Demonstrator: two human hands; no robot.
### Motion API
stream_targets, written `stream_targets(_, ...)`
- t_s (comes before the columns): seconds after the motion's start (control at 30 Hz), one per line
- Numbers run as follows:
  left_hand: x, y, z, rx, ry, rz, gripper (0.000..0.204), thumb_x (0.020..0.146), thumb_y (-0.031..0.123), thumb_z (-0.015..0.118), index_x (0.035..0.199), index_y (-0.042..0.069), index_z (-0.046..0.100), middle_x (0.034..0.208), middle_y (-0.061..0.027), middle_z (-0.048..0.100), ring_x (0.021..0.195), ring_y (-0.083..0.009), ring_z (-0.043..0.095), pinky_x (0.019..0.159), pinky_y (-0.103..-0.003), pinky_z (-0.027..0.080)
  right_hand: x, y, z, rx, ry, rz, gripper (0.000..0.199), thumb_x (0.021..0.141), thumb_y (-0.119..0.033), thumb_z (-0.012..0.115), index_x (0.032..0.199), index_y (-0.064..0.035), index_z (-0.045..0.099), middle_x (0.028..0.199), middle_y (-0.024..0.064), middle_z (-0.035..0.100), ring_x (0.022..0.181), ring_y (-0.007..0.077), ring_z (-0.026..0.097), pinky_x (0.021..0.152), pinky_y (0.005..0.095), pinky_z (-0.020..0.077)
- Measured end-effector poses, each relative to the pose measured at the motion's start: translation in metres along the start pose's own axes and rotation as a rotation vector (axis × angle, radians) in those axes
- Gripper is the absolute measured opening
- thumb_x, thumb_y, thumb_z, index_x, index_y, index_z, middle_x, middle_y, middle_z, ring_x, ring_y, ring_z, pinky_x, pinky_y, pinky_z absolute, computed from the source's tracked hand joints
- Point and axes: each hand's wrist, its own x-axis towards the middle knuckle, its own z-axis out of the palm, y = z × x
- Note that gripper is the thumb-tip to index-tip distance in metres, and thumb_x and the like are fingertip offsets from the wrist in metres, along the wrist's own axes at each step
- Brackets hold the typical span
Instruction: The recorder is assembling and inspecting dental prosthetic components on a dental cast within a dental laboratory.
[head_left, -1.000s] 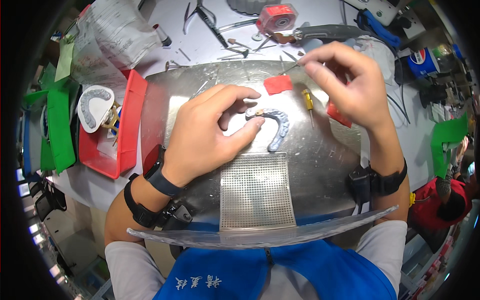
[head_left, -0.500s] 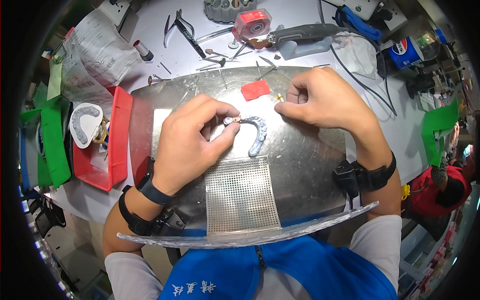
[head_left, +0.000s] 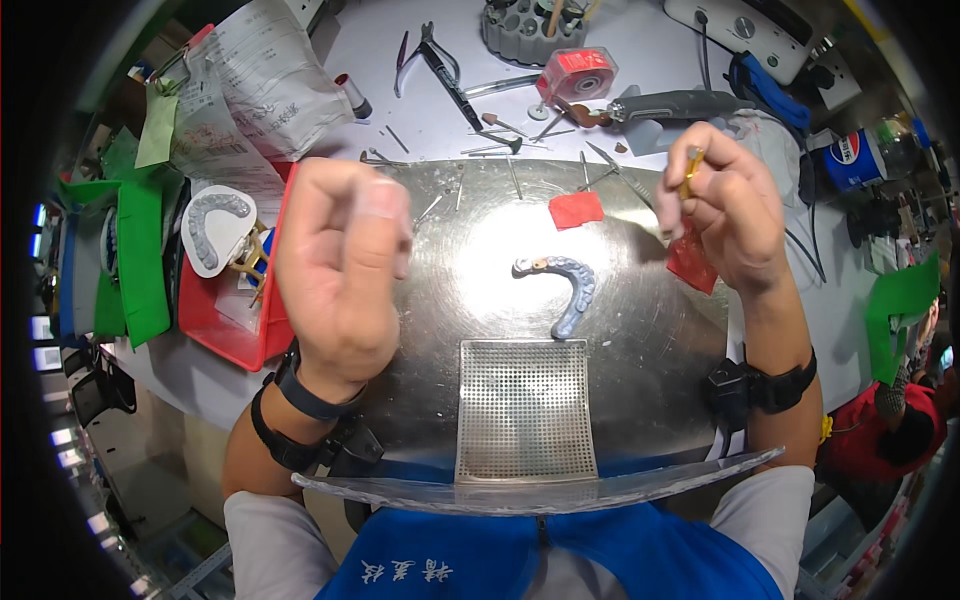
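A grey-blue dental cast point(head_left: 578, 290), curved like a horseshoe with a tan tooth near its far end, lies on the metal plate point(head_left: 660, 370), untouched by either hand. My left hand point(head_left: 345, 275) is lifted over the plate's left side, its fingers curled in beside the thumb and slightly blurred. Whether it holds anything is hidden. At the plate's right, my right hand point(head_left: 738, 215) pinches a small gold-coloured piece point(head_left: 692, 172). A shiny red sheet point(head_left: 690, 264) shows just under that hand; I cannot tell whether the fingers hold it. Another red piece point(head_left: 577, 210) lies behind the cast.
A perforated metal panel point(head_left: 525, 410) is set toward me. On the left, a red tray point(head_left: 222, 325) carries a white-based cast point(head_left: 215, 230). Behind the plate are loose burs, pliers point(head_left: 440, 75), a handpiece point(head_left: 680, 104) and a red tape dispenser point(head_left: 577, 75). A clear shield edge point(head_left: 540, 498) crosses in front.
My left hand has let go of the dental cast and moved left and up. My right hand has lifted away to the right with the gold-coloured piece. The whole view has shifted somewhat.
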Motion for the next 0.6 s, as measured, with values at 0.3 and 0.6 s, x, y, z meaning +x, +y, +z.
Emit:
stream_targets(0.3,0.017,-0.004,-0.008,0.197,0.165,0.094,0.019,0.1,0.005,0.06,0.117,0.0,0.059,0.092,-0.0071,0.063,0.077,-0.0094,0.054,0.068,-0.022,0.044,0.003,0.002,-0.004,-0.186,0.127,-0.022,0.028,0.098,-0.013,0.045,0.114,-0.0002,0.064,0.07,-0.0009,0.055,0.064,0.004,0.044,0.062,0.0208,0.035)
stream_targets(0.6,0.015,-0.017,-0.007,0.568,-0.085,-0.106,0.013,0.096,0.004,0.068,0.109,0.004,0.067,0.095,0.0052,0.063,0.079,-0.0007,0.051,0.07,-0.018,0.04,-0.003,-0.01,-0.036,-0.721,0.148,0.071,0.019,0.085,-0.007,0.049,0.088,-0.0006,0.066,0.063,0.0026,0.054,0.059,0.01,0.051,0.056,0.0287,0.0406)
